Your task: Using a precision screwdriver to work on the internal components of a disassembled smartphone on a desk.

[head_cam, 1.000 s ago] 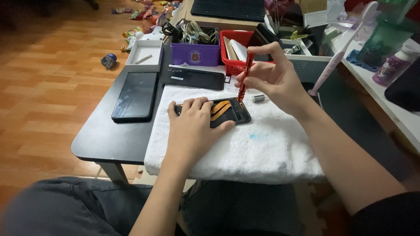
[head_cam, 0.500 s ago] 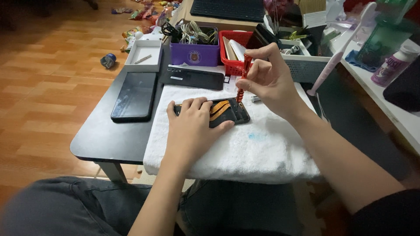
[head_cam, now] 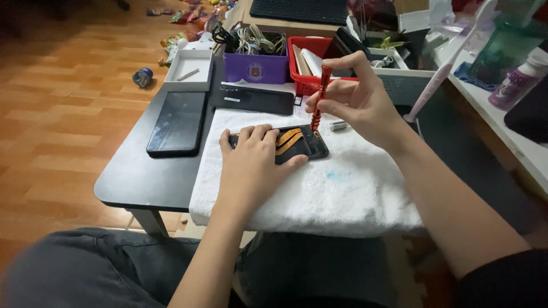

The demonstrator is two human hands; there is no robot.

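An opened black phone [head_cam: 297, 144] with orange ribbon cables showing lies on a white towel [head_cam: 319, 188]. My left hand [head_cam: 251, 165] presses flat on its left part and hides most of it. My right hand [head_cam: 357, 102] pinches a red screwdriver [head_cam: 319, 97] near its top. The screwdriver stands almost upright, its tip resting on the phone's far right corner.
On the black table [head_cam: 137, 182] lie a black phone panel [head_cam: 178, 122] and another dark panel [head_cam: 257, 98]. Behind them stand a white box lid [head_cam: 188, 68], a purple bin of cables [head_cam: 256, 54] and a red basket [head_cam: 311, 65]. A small silver part [head_cam: 338, 125] rests on the towel.
My right hand has shifted slightly while keeping the screwdriver upright on the phone's corner. My left hand has stayed pressed on the phone.
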